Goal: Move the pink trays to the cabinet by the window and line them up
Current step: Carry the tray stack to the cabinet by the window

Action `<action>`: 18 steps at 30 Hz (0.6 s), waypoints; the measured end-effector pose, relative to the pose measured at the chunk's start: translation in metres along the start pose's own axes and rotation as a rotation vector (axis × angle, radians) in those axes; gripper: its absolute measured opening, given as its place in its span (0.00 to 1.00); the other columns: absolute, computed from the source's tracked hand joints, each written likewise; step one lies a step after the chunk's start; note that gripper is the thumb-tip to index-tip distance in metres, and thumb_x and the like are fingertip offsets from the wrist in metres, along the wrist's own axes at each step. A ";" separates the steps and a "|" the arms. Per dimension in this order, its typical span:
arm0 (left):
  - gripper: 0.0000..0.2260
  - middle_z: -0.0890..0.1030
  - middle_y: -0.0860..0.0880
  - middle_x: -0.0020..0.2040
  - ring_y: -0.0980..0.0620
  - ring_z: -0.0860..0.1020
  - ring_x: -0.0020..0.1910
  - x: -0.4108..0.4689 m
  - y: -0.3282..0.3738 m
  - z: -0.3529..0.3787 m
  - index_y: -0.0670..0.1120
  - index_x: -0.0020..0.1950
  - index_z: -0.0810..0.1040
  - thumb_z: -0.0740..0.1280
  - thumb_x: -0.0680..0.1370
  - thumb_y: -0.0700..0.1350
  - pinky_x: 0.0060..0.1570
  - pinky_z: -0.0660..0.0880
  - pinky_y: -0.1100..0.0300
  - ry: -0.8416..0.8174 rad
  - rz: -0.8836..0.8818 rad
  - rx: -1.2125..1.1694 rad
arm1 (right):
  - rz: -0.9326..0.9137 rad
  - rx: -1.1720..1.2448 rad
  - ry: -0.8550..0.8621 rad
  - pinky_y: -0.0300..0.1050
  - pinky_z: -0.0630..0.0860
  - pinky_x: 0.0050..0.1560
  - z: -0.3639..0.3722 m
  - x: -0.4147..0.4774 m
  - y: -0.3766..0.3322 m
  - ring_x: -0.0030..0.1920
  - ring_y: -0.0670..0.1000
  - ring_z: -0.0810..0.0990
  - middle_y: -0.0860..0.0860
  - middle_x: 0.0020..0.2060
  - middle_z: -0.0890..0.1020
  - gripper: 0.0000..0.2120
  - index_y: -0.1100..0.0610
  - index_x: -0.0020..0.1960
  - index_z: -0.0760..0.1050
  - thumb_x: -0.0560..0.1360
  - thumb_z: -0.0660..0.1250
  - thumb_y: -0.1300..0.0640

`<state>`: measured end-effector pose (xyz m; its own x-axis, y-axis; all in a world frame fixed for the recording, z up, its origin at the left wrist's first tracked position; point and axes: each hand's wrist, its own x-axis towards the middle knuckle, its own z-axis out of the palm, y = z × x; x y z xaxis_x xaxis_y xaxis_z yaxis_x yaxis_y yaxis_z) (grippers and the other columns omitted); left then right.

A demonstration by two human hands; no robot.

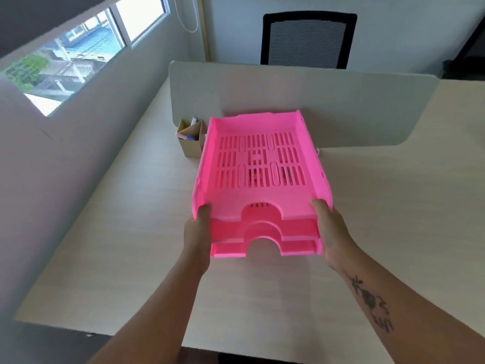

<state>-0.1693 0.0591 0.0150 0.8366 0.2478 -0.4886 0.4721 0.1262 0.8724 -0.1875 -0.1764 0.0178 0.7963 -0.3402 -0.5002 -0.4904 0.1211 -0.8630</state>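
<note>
So I've got the whole stack of pink trays (pixel 259 164) in both hands right now, three of them nested by the look of the front edges. My left hand (pixel 198 232) is clamped on the near left corner of the stack, thumb on top of the rim, and my right hand (pixel 328 229) is doing the same on the near right corner. The near end of the stack looks lifted off the table (pixel 118 232); I can't tell if the far end is off it too.

My read: this is the pick-up step, nothing's at the cabinet yet. I can't even see the cabinet from here, only the window (pixel 78 48) up on the wall left of the stack, so next I'd guess I have to turn that way and carry the lot over level so the trays don't slide apart, then separate them and set them side by side.

Surroundings: pale wood-look table, a grey divider panel (pixel 341 101) just behind the stack, a little cardboard pen box (pixel 191 140) right beside the stack's far left corner, and a black mesh office chair (pixel 308 39) beyond the divider. Walls are plain grey.
</note>
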 end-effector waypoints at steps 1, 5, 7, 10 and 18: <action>0.16 0.82 0.41 0.45 0.44 0.79 0.41 -0.005 0.003 0.000 0.40 0.56 0.77 0.58 0.79 0.51 0.35 0.73 0.56 0.024 0.008 -0.013 | -0.008 -0.006 -0.030 0.65 0.79 0.53 0.000 0.001 -0.005 0.50 0.62 0.84 0.61 0.52 0.83 0.20 0.50 0.60 0.75 0.73 0.61 0.41; 0.16 0.83 0.40 0.47 0.41 0.81 0.44 -0.022 0.013 -0.005 0.42 0.56 0.77 0.59 0.78 0.52 0.39 0.76 0.53 0.129 0.046 -0.079 | -0.074 -0.044 -0.162 0.65 0.80 0.51 0.003 0.007 -0.026 0.47 0.61 0.85 0.60 0.50 0.85 0.17 0.49 0.59 0.76 0.75 0.60 0.42; 0.16 0.83 0.39 0.50 0.39 0.81 0.48 -0.031 0.017 -0.011 0.44 0.55 0.77 0.60 0.78 0.54 0.45 0.78 0.48 0.203 0.060 -0.116 | -0.107 -0.066 -0.246 0.65 0.80 0.52 0.011 0.011 -0.037 0.47 0.61 0.85 0.59 0.49 0.85 0.16 0.48 0.58 0.76 0.75 0.60 0.43; 0.14 0.82 0.41 0.48 0.41 0.80 0.46 -0.057 0.020 -0.022 0.44 0.54 0.77 0.61 0.77 0.53 0.47 0.76 0.49 0.373 0.093 -0.191 | -0.145 -0.109 -0.401 0.67 0.80 0.50 0.024 0.009 -0.051 0.46 0.60 0.85 0.58 0.48 0.85 0.18 0.47 0.58 0.77 0.72 0.60 0.42; 0.10 0.81 0.42 0.46 0.40 0.80 0.46 -0.166 0.007 -0.071 0.47 0.51 0.76 0.61 0.77 0.52 0.48 0.78 0.47 0.782 0.155 -0.383 | -0.195 -0.220 -0.778 0.70 0.79 0.50 0.080 -0.052 -0.065 0.48 0.61 0.84 0.57 0.47 0.85 0.11 0.39 0.45 0.79 0.67 0.61 0.40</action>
<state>-0.3243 0.0874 0.1027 0.3874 0.8573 -0.3390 0.1262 0.3150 0.9407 -0.1687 -0.0921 0.0946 0.8517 0.4158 -0.3189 -0.3121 -0.0863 -0.9461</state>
